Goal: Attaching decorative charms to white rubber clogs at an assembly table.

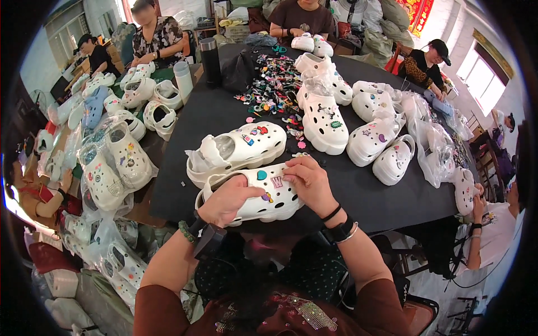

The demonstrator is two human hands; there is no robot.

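Note:
A white foam clog [286,204] lies on the black table in front of me, toe to the right. My left hand [227,199] grips it at the foot opening, its thumb pressed on the upper beside a small purple-and-yellow charm [267,197]. A teal heart charm [261,175] and a pink letter-shaped charm [277,182] sit on the upper. My right hand [308,182] pinches at the holes beside the pink charm; what is between its fingertips is hidden. Just beyond lies another white clog [269,140] with several charms on it.
A pile of colourful charms [277,84] spreads over the table [224,106]. More white clogs [325,129] stand to the right, some in clear plastic. A dark bottle [210,63] stands at the far left edge. Bagged clogs [109,162] crowd the left. Several people sit around.

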